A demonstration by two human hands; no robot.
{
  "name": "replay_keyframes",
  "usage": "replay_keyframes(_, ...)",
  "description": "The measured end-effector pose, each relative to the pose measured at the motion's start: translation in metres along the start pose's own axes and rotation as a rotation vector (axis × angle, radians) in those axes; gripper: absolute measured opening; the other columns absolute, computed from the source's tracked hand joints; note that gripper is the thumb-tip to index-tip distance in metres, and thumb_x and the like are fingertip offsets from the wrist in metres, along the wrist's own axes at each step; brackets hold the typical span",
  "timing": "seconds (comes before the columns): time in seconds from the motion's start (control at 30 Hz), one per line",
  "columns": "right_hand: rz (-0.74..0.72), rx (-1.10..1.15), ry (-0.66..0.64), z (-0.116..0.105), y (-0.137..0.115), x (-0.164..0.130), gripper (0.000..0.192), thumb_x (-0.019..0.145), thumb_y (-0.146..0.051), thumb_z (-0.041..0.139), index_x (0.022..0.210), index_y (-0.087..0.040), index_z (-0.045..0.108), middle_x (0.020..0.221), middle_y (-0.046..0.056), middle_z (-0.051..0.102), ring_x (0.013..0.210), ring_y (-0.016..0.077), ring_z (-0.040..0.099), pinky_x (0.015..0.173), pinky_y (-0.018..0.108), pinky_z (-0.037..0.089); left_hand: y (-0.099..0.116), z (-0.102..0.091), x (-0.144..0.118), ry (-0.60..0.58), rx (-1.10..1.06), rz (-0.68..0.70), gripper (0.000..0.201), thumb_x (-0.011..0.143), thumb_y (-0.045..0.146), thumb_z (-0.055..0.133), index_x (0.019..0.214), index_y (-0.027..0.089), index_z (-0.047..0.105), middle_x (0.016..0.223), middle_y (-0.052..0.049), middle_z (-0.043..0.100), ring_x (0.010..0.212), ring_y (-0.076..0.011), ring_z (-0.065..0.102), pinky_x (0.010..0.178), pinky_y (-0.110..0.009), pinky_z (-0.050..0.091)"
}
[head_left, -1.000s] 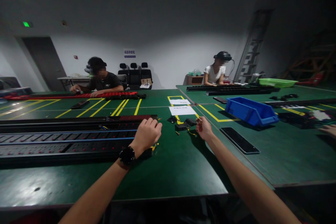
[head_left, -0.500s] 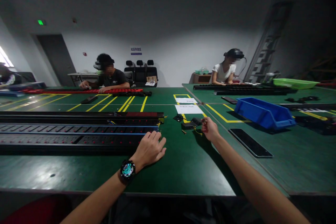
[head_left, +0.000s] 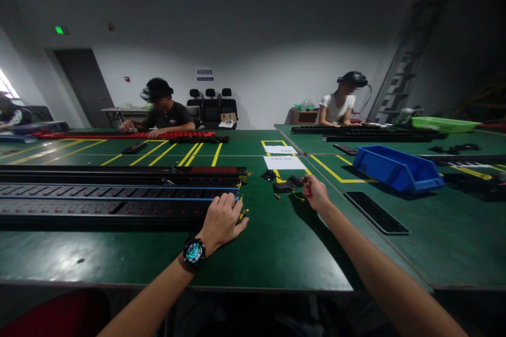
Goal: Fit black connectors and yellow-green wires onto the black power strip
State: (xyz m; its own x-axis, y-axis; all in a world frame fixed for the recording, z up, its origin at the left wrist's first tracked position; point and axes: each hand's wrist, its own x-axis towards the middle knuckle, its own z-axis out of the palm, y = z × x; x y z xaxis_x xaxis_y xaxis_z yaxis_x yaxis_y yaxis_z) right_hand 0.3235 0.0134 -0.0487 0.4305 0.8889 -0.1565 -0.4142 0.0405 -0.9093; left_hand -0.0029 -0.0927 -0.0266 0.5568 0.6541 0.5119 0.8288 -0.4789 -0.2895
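My left hand (head_left: 223, 222) lies over the right end of the nearest long black strip (head_left: 158, 209), its fingers bent over the edge and the thumb spread apart. Beside that thumb a yellow-tipped wire end (head_left: 244, 214) sticks out. My right hand (head_left: 315, 192) is closed in a pinch at a small dark box-shaped part (head_left: 295, 180); its fingertips hide the exact grip. Just left of this hand, another black box-shaped part (head_left: 282, 187) with yellow wire rests on the green table, near a small black piece (head_left: 270, 175) and a short brass-coloured piece (head_left: 277, 196).
Behind the nearest strip runs another black rail (head_left: 118, 172). White paper labels (head_left: 284, 162) lie within yellow tape. On the right are a blue bin (head_left: 397, 168) and a phone (head_left: 375, 212). Two people (head_left: 168, 113) (head_left: 339, 105) sit across the table (head_left: 276, 253).
My left hand has shifted slightly up and left along the strip's end, uncovering the yellow wire end by the thumb. My right hand stays almost in place, pinching at the dark part.
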Motion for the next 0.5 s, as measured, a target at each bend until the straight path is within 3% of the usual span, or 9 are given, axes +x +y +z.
replay_keyframes(0.37, -0.018, -0.056, 0.006, 0.0023, 0.0001, -0.0007, 0.018, 0.087, -0.021, 0.059, 0.070, -0.020, 0.053, 0.050, -0.007, 0.037, 0.044, 0.0069, 0.027, 0.037, 0.020, 0.017, -0.0002, 0.0034, 0.0009, -0.003, -0.043, 0.067, 0.019, 0.094, 0.032, 0.059, 0.085, 0.017, 0.066, 0.092, -0.010, 0.061, 0.088, -0.0254, 0.053, 0.073, -0.039, 0.039)
replay_keyframes(0.5, -0.114, -0.134, -0.028, 0.0003, 0.0010, 0.0017, 0.018, 0.085, -0.026, 0.058, 0.069, -0.019, 0.054, 0.050, -0.006, 0.037, 0.045, 0.0074, 0.027, 0.038, 0.021, 0.018, -0.0007, 0.0027, 0.0008, -0.015, -0.058, 0.048, 0.016, 0.091, 0.031, 0.061, 0.086, 0.017, 0.067, 0.093, -0.010, 0.062, 0.088, -0.0252, 0.053, 0.074, -0.039, 0.040)
